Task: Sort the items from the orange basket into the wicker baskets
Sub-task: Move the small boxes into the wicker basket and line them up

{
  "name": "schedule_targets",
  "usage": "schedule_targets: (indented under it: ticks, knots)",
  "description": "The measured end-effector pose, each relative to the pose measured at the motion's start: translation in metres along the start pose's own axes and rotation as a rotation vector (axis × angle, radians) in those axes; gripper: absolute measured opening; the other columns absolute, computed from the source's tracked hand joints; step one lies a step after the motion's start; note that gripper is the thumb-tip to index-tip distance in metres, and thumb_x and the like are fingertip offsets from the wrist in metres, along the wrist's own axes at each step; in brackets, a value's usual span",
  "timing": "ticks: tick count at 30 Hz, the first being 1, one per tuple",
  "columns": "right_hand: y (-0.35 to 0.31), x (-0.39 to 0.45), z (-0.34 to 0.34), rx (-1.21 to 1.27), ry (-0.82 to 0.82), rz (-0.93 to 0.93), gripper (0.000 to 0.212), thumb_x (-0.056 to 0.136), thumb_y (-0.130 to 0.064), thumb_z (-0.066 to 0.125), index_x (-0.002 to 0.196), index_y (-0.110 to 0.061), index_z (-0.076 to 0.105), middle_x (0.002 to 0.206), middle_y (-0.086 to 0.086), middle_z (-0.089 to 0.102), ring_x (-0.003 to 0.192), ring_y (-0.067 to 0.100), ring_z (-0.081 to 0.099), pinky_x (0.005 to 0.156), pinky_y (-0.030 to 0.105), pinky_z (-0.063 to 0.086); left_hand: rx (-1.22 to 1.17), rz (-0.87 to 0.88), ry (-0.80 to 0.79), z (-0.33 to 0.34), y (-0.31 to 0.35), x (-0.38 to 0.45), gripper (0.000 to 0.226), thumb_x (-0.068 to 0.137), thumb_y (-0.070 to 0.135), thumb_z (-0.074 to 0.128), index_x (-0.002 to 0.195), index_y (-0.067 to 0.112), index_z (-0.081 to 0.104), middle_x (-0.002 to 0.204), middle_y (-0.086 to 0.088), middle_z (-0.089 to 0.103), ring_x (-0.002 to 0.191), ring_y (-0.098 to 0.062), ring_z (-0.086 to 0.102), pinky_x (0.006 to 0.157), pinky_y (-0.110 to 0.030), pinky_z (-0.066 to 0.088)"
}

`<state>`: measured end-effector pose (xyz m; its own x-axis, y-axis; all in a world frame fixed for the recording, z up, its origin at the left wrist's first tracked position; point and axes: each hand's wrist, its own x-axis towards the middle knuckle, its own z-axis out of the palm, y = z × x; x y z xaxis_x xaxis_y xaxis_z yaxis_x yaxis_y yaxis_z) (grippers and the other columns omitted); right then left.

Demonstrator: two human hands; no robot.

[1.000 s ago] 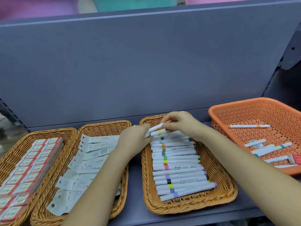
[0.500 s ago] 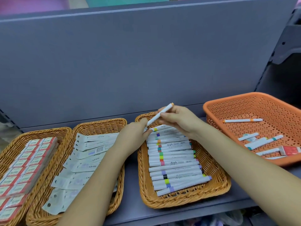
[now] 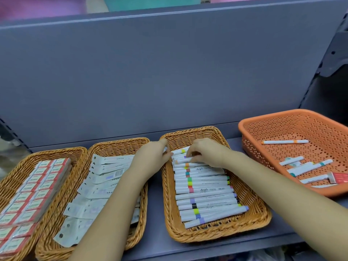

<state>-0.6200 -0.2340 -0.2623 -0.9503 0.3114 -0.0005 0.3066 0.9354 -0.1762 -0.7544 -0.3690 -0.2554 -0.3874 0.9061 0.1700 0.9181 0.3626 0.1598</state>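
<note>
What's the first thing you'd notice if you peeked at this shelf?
Probably the row of white markers with bright colored bands, lined up in the wicker basket in the middle. Both hands are at its far end: the right hand lies on the top markers and the left hand is at the basket's left rim. To the right, a bright orange basket holds a few loose markers.

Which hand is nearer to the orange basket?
Right. The right hand is over the marker basket beside the orange basket; the left hand is at that wicker basket's far rim.
</note>
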Motion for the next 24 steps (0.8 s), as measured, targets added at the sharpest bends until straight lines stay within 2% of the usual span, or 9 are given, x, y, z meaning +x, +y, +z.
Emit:
schedule_targets:
  ticks: [5, 7, 9, 11, 14, 16, 20, 24]
  knots:
    - [0.000, 0.000, 0.000, 0.177, 0.046, 0.031, 0.021, 0.091, -0.022, 0.059, 0.109, -0.016, 0.068, 0.110, -0.001, 0.067, 0.096, 0.011, 0.057, 0.082, 0.022, 0.045, -0.047, -0.006, -0.016, 0.000, 0.002, -0.001, 0.018, 0.094, 0.033, 0.055, 0.103, 0.017, 0.053, 0.071, 0.007, 0.046, 0.070, -0.012, 0.046, 0.059, -0.023, 0.033]
    - [-0.007, -0.002, -0.006, 0.423, 0.125, 0.055, 0.016, 0.090, -0.021, 0.061, 0.103, -0.015, 0.070, 0.100, -0.003, 0.068, 0.085, 0.004, 0.057, 0.075, 0.016, 0.044, -0.074, 0.014, -0.004, 0.000, 0.004, -0.002, 0.022, 0.093, 0.033, 0.056, 0.107, 0.017, 0.049, 0.068, 0.009, 0.044, 0.069, -0.013, 0.046, 0.058, -0.025, 0.031]
    - [-0.019, -0.004, -0.012, 0.719, 0.168, 0.070, 0.013, 0.089, -0.019, 0.062, 0.099, -0.013, 0.070, 0.093, -0.003, 0.067, 0.078, 0.003, 0.059, 0.071, 0.015, 0.048, -0.107, 0.033, 0.000, 0.000, 0.008, -0.002, 0.028, 0.091, 0.032, 0.059, 0.110, 0.017, 0.043, 0.067, 0.010, 0.044, 0.065, -0.013, 0.045, 0.054, -0.024, 0.029]
    - [-0.030, -0.005, -0.014, 0.890, 0.164, 0.080, 0.013, 0.089, -0.016, 0.062, 0.098, -0.011, 0.070, 0.094, 0.002, 0.068, 0.077, 0.006, 0.060, 0.069, 0.015, 0.052, -0.148, 0.054, -0.009, 0.000, 0.012, -0.002, 0.034, 0.090, 0.031, 0.060, 0.112, 0.016, 0.040, 0.077, 0.006, 0.054, 0.067, -0.013, 0.049, 0.052, -0.022, 0.033]
    - [-0.039, -0.002, -0.011, 0.986, 0.160, 0.105, 0.013, 0.088, -0.012, 0.063, 0.098, -0.007, 0.071, 0.091, 0.002, 0.068, 0.077, 0.005, 0.062, 0.068, 0.014, 0.052, -0.193, 0.081, -0.018, 0.003, 0.014, -0.001, 0.038, 0.089, 0.032, 0.061, 0.114, 0.015, 0.039, 0.099, -0.001, 0.064, 0.081, -0.018, 0.061, 0.062, -0.027, 0.047]
    - [-0.040, -0.002, -0.010, 1.022, 0.133, 0.123, 0.010, 0.086, -0.009, 0.065, 0.094, -0.007, 0.070, 0.084, -0.001, 0.066, 0.073, 0.004, 0.061, 0.066, 0.013, 0.050, -0.181, 0.082, -0.035, 0.005, 0.013, -0.002, 0.038, 0.088, 0.032, 0.061, 0.114, 0.015, 0.040, 0.101, -0.001, 0.064, 0.084, -0.019, 0.061, 0.063, -0.027, 0.045]
    - [-0.037, -0.006, -0.012, 1.033, 0.114, 0.141, 0.008, 0.086, -0.006, 0.065, 0.092, -0.005, 0.068, 0.079, -0.001, 0.064, 0.067, 0.004, 0.061, 0.061, 0.011, 0.049, -0.137, 0.095, -0.040, 0.006, 0.012, -0.004, 0.026, 0.090, 0.034, 0.057, 0.096, 0.020, 0.036, 0.086, 0.002, 0.057, 0.077, -0.019, 0.057, 0.059, -0.026, 0.037]
    - [-0.016, -0.014, -0.021, 1.086, 0.208, 0.230, 0.005, 0.088, -0.009, 0.063, 0.088, -0.012, 0.067, 0.076, -0.001, 0.064, 0.067, 0.007, 0.060, 0.067, 0.016, 0.050, -0.112, 0.083, -0.058, 0.007, 0.009, -0.004, 0.022, 0.096, 0.039, 0.049, 0.092, 0.020, 0.037, 0.073, 0.008, 0.046, 0.064, -0.012, 0.046, 0.051, -0.026, 0.032]
